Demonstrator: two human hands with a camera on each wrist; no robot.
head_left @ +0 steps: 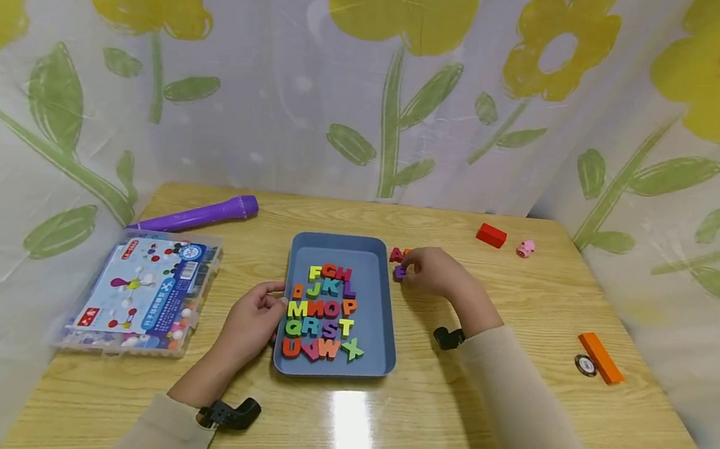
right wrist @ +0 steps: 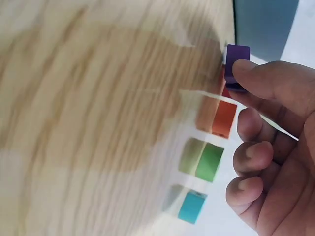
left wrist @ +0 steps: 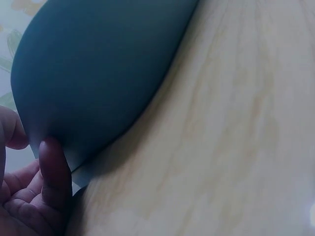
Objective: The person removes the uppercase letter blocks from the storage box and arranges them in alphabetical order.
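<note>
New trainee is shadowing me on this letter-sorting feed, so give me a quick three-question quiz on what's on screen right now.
1. True or false: the left hand touches the blue tray.
2. What colour is the letter block that the right hand pinches? A red, B purple, C green
3. Fill in: the purple marker lies at the table's far ____ side.

Key: 1 true; 2 B; 3 left
</note>
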